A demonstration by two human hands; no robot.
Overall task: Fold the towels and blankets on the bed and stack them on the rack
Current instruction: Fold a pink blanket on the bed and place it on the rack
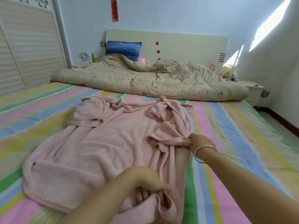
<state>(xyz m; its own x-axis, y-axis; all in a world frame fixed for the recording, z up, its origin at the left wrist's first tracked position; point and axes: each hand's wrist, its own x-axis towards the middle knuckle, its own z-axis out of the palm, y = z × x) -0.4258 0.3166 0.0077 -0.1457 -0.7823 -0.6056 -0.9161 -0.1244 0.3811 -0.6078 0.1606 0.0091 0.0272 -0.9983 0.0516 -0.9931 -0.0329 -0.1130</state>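
Note:
A rumpled pink fleece blanket (pixel 100 143) lies spread over the middle of the bed, bunched along its far and right sides. My left hand (pixel 145 180) grips a fold of the blanket's near edge, fingers curled into the cloth. My right hand (pixel 199 141), with a silver bangle on the wrist, pinches a gathered fold on the blanket's right side. The bed's striped pastel sheet (pixel 234 135) shows all around the blanket.
A beige quilt (pixel 145 78) lies crumpled across the head of the bed, with a blue pillow (pixel 123 49) against the headboard (pixel 186 44). A louvred wardrobe (pixel 27 46) stands on the left. A white nightstand (pixel 254 89) is at the far right; floor runs along the bed's right side.

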